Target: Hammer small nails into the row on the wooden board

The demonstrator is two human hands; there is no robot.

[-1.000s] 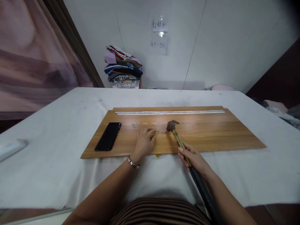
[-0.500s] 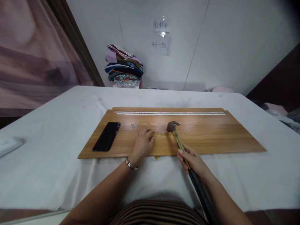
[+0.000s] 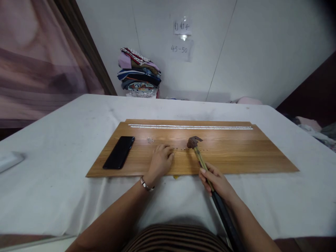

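Note:
A long wooden board (image 3: 236, 154) lies across a table covered in white cloth (image 3: 65, 168). My right hand (image 3: 216, 182) is closed round the handle of a hammer (image 3: 201, 157), whose rusty head rests on the board by a row of small nails (image 3: 183, 149). My left hand (image 3: 161, 160) lies on the board left of that row, fingers curled with the tips pinched at the row's left end; what they hold is too small to see. A bracelet is on my left wrist.
A black phone (image 3: 119, 152) lies on the board's left end, with a few loose nails (image 3: 150, 140) beside it. Two thin white strips (image 3: 191, 127) run along the board's far edge. Folded clothes (image 3: 139, 73) are stacked against the wall behind.
Both hands and the hammer stay where they were; only the camera view has shifted slightly.

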